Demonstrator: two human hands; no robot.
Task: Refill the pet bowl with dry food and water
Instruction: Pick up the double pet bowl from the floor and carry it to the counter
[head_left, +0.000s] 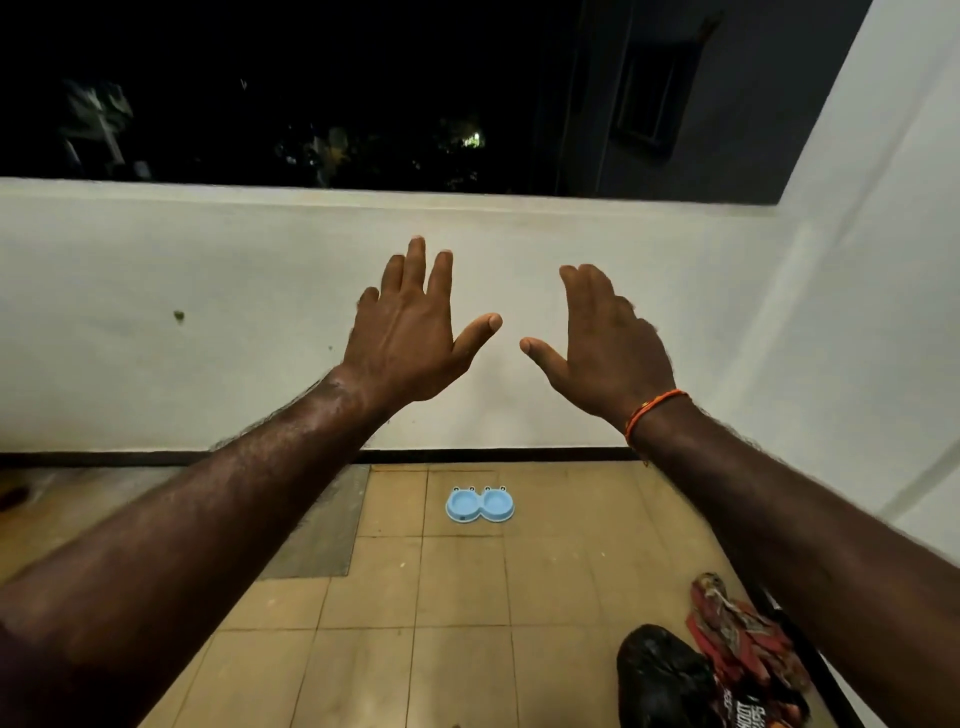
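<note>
A light blue double pet bowl (479, 505) with small frog-eye knobs lies on the tiled floor near the foot of the low white wall. Both of its cups look empty. My left hand (413, 335) is stretched out in front of me, back up, fingers straight and spread, holding nothing. My right hand (602, 343) is held out beside it the same way, with an orange thread band on the wrist. Both hands hover high above the bowl, apart from it.
A low white parapet wall (208, 312) runs across ahead, with dark night beyond. A white side wall (857, 312) closes the right. On the floor at lower right lie a black bag (660, 675) and a red patterned cloth (737, 629). Beige tiles (441, 597) stretch toward the bowl.
</note>
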